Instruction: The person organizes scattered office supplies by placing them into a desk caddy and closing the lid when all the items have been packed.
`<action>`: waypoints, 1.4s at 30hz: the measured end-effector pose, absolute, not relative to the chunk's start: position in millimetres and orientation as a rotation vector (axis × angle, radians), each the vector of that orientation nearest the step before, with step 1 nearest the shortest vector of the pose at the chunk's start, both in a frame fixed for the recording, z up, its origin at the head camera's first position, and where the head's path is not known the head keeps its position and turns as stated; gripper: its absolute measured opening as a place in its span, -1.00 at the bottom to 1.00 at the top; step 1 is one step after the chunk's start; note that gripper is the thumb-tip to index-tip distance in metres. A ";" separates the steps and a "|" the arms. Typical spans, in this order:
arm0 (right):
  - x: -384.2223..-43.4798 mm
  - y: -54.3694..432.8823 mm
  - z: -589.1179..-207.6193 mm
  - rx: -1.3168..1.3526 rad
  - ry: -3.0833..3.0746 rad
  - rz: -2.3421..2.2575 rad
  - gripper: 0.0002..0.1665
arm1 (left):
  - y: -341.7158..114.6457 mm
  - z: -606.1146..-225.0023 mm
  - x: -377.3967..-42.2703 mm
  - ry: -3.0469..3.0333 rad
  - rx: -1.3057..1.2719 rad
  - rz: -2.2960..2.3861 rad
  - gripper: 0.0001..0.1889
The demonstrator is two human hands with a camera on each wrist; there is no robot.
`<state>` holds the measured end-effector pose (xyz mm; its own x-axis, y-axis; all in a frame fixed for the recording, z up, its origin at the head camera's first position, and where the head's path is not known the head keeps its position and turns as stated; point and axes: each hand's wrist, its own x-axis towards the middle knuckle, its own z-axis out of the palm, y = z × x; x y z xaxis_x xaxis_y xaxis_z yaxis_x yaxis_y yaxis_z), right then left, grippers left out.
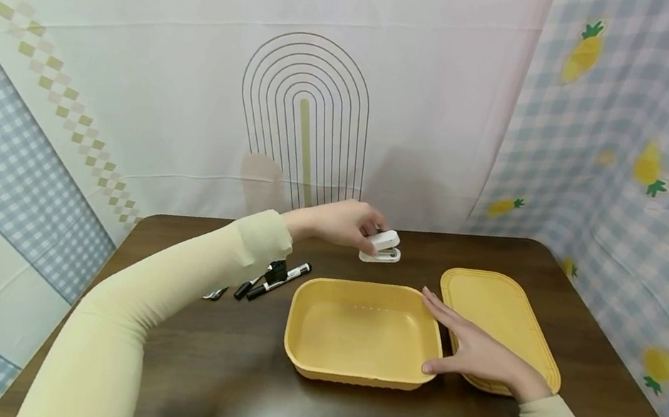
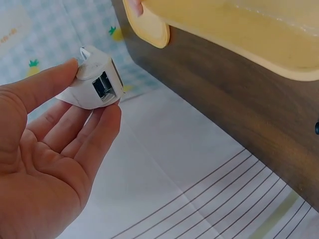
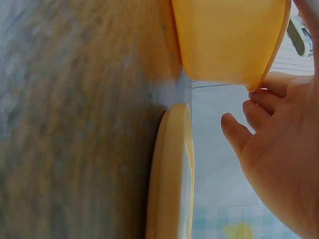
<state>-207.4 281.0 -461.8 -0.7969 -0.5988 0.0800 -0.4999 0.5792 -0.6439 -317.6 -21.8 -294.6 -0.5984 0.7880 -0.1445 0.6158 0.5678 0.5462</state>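
Above the table's far side, my left hand (image 1: 342, 222) pinches a small white stapler (image 1: 383, 239) between thumb and fingers. The left wrist view shows the stapler (image 2: 99, 82) with its dark front opening facing the camera. A yellow plastic box (image 1: 364, 335) stands on the table below it, its bare inside floor showing. My right hand (image 1: 477, 351) spans the box's right end, fingertips and thumb touching the rim. In the right wrist view, the relaxed fingers (image 3: 259, 112) lie against the outside of the box (image 3: 224, 40).
A yellow lid (image 1: 496, 319) lies flat to the right of the box, partly behind my right hand. Left of the box lie black-and-white markers (image 1: 279, 281) and a small metal item (image 1: 215, 294), partly hidden by my left sleeve. A patterned cloth wall (image 1: 440, 109) rises behind the table.
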 end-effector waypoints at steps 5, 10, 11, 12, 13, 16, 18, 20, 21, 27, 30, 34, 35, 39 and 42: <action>-207.7 283.3 -461.5 -0.938 2.651 -1.026 0.34 | -19.2 -296.2 -311.0 2.415 1.171 0.664 -0.63; -208.3 284.9 -461.6 -0.929 2.644 -1.032 0.35 | -11.9 -303.0 -306.0 2.435 1.227 0.598 -0.59; -208.3 285.1 -461.7 -0.922 2.642 -1.036 0.36 | -10.4 -305.6 -304.9 2.433 1.236 0.582 -0.58; -208.4 285.3 -461.8 -0.918 2.643 -1.034 0.36 | -8.9 -308.7 -304.0 2.433 1.248 0.562 -0.58; -208.3 285.4 -461.9 -0.914 2.644 -1.035 0.36 | -7.6 -311.9 -303.0 2.430 1.259 0.544 -0.57; -208.1 286.2 -462.3 -0.911 2.651 -1.027 0.37 | -3.7 -321.5 -299.5 2.407 1.272 0.518 -0.57; -207.7 286.7 -462.5 -0.905 2.650 -1.029 0.37 | -1.5 -327.9 -298.0 2.388 1.282 0.507 -0.57; -207.4 287.0 -462.8 -0.898 2.646 -1.033 0.37 | 0.4 -333.7 -296.7 2.373 1.292 0.498 -0.58; -207.2 287.1 -462.9 -0.892 2.644 -1.035 0.37 | 1.2 -336.8 -296.3 2.368 1.298 0.492 -0.59; -207.3 287.1 -463.5 -0.894 2.648 -1.029 0.36 | 3.6 -353.0 -293.5 2.351 1.299 0.492 -0.62; -207.2 287.6 -463.4 -0.895 2.649 -1.032 0.36 | 4.8 -359.0 -291.0 2.341 1.292 0.496 -0.61; -206.9 288.1 -463.0 -0.892 2.644 -1.041 0.36 | 7.0 -366.7 -288.8 2.335 1.270 0.495 -0.61; -206.8 288.4 -462.9 -0.892 2.644 -1.041 0.36 | 7.8 -368.8 -288.8 2.337 1.263 0.492 -0.61; -206.6 288.8 -462.2 -0.890 2.642 -1.040 0.35 | 10.8 -376.6 -288.2 2.350 1.244 0.475 -0.60; -206.5 289.2 -461.7 -0.889 2.642 -1.037 0.35 | 13.7 -382.0 -286.4 2.352 1.248 0.449 -0.61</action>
